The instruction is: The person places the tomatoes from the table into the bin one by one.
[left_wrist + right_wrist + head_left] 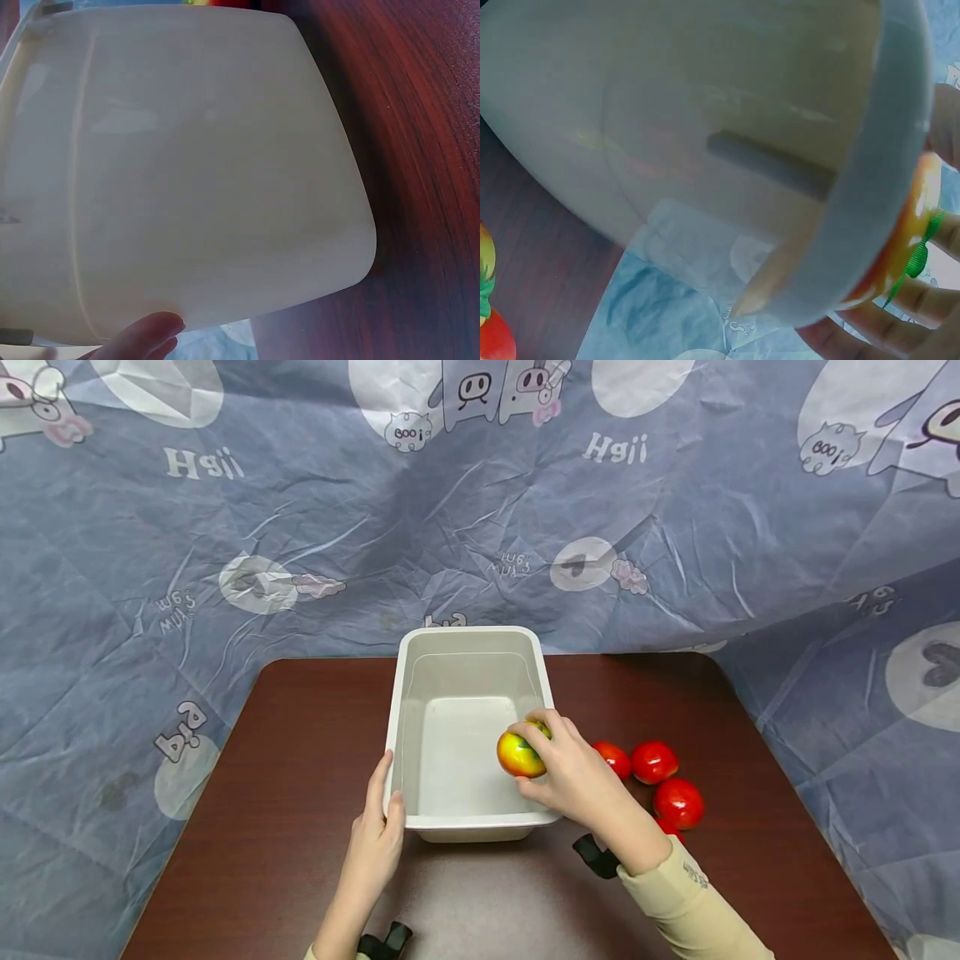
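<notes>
A light grey plastic bin stands on the table, its inside bare in the head view. My left hand grips the bin's front left corner, thumb at the front and fingers along the left wall. In the left wrist view its fingertips lie against the bin wall. Over the bin's right side, my right hand holds a yellow-red tomato between thumb and fingers. The right wrist view shows the green leaves of this tomato beyond the bin rim.
Several red tomatoes lie on the brown table right of the bin, some partly behind my right arm. Behind the table hangs a blue patterned cloth. Black straps sit at my wrists.
</notes>
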A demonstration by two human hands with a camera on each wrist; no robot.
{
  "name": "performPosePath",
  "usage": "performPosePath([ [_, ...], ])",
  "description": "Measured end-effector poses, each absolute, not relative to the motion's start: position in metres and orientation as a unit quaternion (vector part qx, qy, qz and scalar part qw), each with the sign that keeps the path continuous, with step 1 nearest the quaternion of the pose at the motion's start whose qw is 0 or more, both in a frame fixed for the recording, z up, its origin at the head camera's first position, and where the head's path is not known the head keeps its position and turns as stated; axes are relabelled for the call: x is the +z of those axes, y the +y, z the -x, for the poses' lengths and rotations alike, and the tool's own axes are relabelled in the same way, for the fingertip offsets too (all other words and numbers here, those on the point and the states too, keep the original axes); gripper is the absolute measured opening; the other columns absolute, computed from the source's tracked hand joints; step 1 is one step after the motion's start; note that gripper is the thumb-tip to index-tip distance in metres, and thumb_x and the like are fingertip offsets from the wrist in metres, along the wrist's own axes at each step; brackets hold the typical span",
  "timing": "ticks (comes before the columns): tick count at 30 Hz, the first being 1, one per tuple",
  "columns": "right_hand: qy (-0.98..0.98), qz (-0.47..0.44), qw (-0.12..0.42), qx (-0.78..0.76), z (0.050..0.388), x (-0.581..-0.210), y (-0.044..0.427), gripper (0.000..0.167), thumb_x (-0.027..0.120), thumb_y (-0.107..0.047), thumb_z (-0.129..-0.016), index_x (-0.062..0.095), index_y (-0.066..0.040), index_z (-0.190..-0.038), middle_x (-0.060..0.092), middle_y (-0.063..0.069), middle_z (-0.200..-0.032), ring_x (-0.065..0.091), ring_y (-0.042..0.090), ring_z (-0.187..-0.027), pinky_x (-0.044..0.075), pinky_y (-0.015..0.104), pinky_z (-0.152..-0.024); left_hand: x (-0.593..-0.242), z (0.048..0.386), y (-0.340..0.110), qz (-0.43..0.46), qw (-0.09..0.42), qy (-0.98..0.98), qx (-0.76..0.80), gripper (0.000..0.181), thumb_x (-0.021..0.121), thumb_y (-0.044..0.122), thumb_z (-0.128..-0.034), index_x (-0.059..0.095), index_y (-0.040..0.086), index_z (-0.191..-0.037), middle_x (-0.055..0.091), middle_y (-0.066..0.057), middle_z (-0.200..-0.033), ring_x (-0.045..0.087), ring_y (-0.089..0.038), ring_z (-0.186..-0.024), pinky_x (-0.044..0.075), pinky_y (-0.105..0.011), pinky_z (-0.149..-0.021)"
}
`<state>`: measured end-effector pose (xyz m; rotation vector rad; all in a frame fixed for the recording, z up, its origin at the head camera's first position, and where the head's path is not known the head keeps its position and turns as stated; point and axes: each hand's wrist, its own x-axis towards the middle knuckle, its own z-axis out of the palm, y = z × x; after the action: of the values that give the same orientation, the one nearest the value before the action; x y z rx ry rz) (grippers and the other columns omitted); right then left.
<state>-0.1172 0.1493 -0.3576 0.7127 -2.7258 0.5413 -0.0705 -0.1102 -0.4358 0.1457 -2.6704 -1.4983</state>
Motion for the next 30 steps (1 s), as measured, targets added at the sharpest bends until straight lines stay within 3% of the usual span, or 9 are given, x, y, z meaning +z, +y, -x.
performPosePath([
  [2,-0.942,-0.246,0.13,0.187,0.118,-0.359,0.149,0.052,0.081,-0.017,-0.072,0.061,-0.015,-0.12,0.053,0.01,-0.122,0.054,0.031,-0.108,0.055,0.038,-0.077,-0.435,0.071,-0.11,-0.051,0.028,-0.868,-0.493,0.057,0.04,0.025,-0.1038,0.021,0.041,-0.155,0.049,-0.005,-0.066,0.048,-0.018,-0.065,0.042,-0.036,-0.06],
  [6,-0.944,-0.246,0.124,0.185,0.117,-0.36,0.149,0.053,0.081,-0.017,-0.072,0.061,-0.015,-0.121,0.053,0.011,-0.124,0.054,0.032,-0.11,0.055,0.04,-0.079,-0.434,0.07,-0.11,-0.059,0.018,-0.865,-0.498,0.056,0.039,0.026,-0.1041,0.021,0.043,-0.155,0.031,0.004,-0.055,0.036,-0.014,-0.054,0.037,-0.034,-0.054],
  [11,-0.943,-0.248,0.127,0.183,0.117,-0.36,0.15,0.053,0.081,-0.017,-0.074,0.061,-0.015,-0.123,0.053,0.012,-0.125,0.054,0.033,-0.112,0.056,0.04,-0.08,-0.434,0.07,-0.109,-0.06,0.027,-0.867,-0.493,0.057,0.039,0.025,-0.1034,0.022,0.042,-0.155,0.03,0.005,-0.055,0.039,-0.015,-0.058,0.039,-0.034,-0.062],
  [19,-0.94,-0.249,0.134,0.19,0.117,-0.361,0.152,0.056,0.081,-0.019,-0.077,0.06,-0.013,-0.129,0.052,0.013,-0.132,0.053,0.034,-0.119,0.056,0.041,-0.081,-0.433,0.071,-0.109,-0.058,0.024,-0.862,-0.503,0.057,0.039,0.026,-0.1039,0.021,0.043,-0.155,0.03,0.005,-0.054,0.029,-0.011,-0.051,0.036,-0.033,-0.055],
  [30,-0.929,-0.239,0.188,0.21,0.119,-0.367,0.179,0.044,0.076,-0.012,-0.082,0.064,-0.007,-0.123,0.056,0.014,-0.127,0.057,0.033,-0.114,0.056,0.044,-0.083,-0.433,0.07,-0.109,-0.059,0.033,-0.868,-0.492,0.058,0.04,0.024,-0.1031,0.022,0.042,-0.155,0.033,0.004,-0.057,0.042,-0.017,-0.061,0.041,-0.035,-0.066],
])
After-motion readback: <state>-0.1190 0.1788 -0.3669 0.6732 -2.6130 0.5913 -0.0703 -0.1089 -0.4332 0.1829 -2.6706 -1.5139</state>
